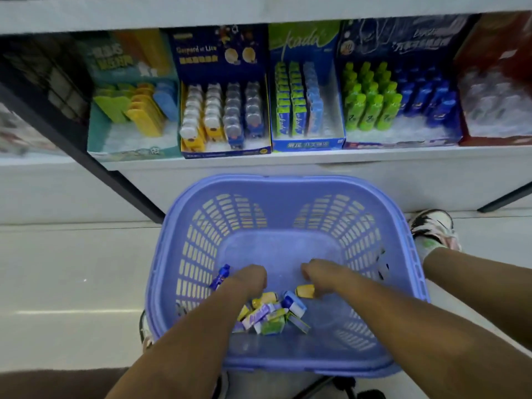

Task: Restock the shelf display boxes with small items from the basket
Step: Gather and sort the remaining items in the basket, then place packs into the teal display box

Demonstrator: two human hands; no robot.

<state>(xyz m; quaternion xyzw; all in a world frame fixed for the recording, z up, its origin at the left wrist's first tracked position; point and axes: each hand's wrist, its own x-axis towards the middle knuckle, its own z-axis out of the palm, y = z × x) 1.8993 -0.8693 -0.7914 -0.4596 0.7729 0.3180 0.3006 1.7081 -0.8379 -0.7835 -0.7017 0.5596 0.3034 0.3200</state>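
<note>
A lilac plastic basket [288, 184] sits on the floor below the shelf, with a small pile of mixed items [270, 313] on its bottom. Both my hands reach into it with fingers curled downward. My left hand [247, 279] grips a small blue bottle [221, 276] that sticks out on its left side. My right hand [321, 276] closes its fingertips on a yellow item [305, 291] at the top of the pile. On the shelf stand the display boxes: teal [132, 139], dark blue [224, 152], green-blue [308, 144] and a box of green and blue bottles [400, 110].
A red box [495, 82] stands at the shelf's right end. A dark shelf post [86, 156] runs diagonally down on the left. My shoe [434, 228] is on the pale floor to the right of the basket, and my knee [475, 283] is beside it.
</note>
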